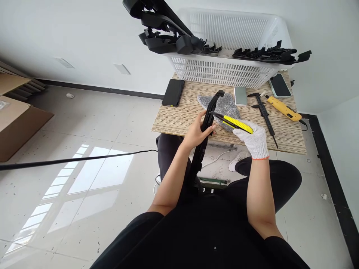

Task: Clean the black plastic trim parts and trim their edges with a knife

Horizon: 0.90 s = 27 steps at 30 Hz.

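Note:
My bare left hand (pixel 196 131) is closed round a long black plastic part (pixel 208 121), fingers on its far side and thumb on the near side. The part slants from the table down to my lap, its upper end over a grey cloth (pixel 228 106). In a white knitted glove, my right hand (pixel 254 137) is closed round a yellow utility knife (pixel 238 123). The knife's dark tip points left and meets or overlaps the part's edge just above my left fingers; whether it touches cannot be made out.
On the wooden table (pixel 168 121) lie a black phone (pixel 173 92), a small pale box (pixel 240 96), a caliper (pixel 265 116), a yellow corded tool (pixel 284 108) and another phone (pixel 279 85). Behind stands a white basket (pixel 218 71) with black parts (pixel 174 33) jutting over its rim.

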Tool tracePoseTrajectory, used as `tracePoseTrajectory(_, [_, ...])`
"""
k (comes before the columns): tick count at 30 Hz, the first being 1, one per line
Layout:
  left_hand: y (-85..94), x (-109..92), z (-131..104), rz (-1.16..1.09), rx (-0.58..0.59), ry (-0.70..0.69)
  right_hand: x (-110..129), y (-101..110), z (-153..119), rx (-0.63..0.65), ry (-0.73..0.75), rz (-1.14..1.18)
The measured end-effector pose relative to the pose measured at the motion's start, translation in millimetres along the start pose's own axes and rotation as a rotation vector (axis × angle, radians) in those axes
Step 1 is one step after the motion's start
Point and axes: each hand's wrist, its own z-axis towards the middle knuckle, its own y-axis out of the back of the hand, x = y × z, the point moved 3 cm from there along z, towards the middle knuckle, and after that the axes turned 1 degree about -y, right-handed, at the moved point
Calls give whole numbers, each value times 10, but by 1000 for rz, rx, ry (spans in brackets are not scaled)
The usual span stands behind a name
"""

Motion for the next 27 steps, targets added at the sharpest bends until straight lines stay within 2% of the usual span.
tracePoseTrajectory(2, [-1, 3, 2, 17, -3, -4, 3, -7, -1, 27, 14, -20])
tracePoseTrajectory(6, [-5, -1, 2, -9, -3, -8, -6, 7, -7, -32, -9, 4])
tracePoseTrajectory(9, [-8, -26, -2, -22, 0, -14, 2, -19, -10, 33, 0, 13])
tracePoseTrajectory(13, [-10, -63, -10, -5, 4, -7, -15, 16, -1, -58, -14, 22])
tracePoseTrajectory(17, [-9, -72, -12, -14, 0, -16, -78, 7, 21, 24, -49, 41])
tracePoseTrajectory(20, [-10, -57, -8, -18, 7, -2, -96, 37, 28, -56, -30, 48])
tracePoseTrajectory(24, [-9, -56, -6, -14, -1, -11, -71, 16, 19, 33, -21, 15])
tracePoseTrajectory(27, [-9, -69, -10, -17, -3, -14, -47, 38, 9, -38, -1, 10])
